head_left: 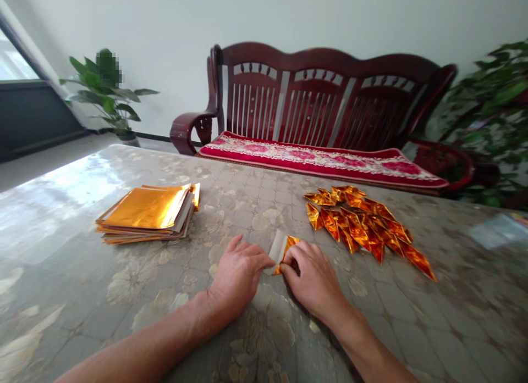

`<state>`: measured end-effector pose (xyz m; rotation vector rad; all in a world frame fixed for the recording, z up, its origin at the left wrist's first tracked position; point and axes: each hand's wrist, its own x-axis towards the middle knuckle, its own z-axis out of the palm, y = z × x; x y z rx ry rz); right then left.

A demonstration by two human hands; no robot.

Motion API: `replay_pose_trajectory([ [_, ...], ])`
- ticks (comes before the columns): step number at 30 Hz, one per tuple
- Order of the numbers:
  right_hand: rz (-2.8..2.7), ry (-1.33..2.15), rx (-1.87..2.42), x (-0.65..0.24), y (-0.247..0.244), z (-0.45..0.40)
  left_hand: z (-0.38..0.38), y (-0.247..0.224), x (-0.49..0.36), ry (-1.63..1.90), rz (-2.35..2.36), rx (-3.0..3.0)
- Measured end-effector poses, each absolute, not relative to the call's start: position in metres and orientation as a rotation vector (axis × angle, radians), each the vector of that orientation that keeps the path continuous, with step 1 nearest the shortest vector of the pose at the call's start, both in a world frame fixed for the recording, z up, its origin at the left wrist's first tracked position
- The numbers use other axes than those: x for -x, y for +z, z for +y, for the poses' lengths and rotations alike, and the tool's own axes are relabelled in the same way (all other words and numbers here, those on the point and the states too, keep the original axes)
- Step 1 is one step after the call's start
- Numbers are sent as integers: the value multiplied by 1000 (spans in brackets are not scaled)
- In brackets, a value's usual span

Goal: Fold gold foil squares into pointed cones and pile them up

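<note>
A small partly folded sheet (278,250), pale grey with a gold foil part, lies on the patterned table between my hands. My left hand (241,270) rests at its left edge, fingers closed together and fingertips on the paper. With thumb and bent fingers, my right hand (310,273) pinches the gold part on the right side. To the left sits a stack of gold foil sheets (144,208), slightly fanned. On the right lies a pile of folded, pointed gold foil pieces (363,223).
The table (231,179) has a glossy floral cover. A clear plastic item (499,231) lies at its right side. Beyond the far edge stands a dark red wooden bench (313,97) with a red cushion. Potted plants flank the bench.
</note>
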<state>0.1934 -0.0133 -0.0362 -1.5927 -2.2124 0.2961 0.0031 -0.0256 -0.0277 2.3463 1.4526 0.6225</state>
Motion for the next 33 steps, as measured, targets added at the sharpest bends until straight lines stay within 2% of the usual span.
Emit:
replay_pose_trajectory([
  [12,-2199,315,1591,-193,-35,-13,-31,3,-8,138,1376,-2514],
  [26,-2195,298,1605,-193,-35,-14,-55,-18,-7,187,1371,-2615],
  [33,-2201,258,1589,-193,-37,-13,-65,-32,-11,173,1386,-2900],
])
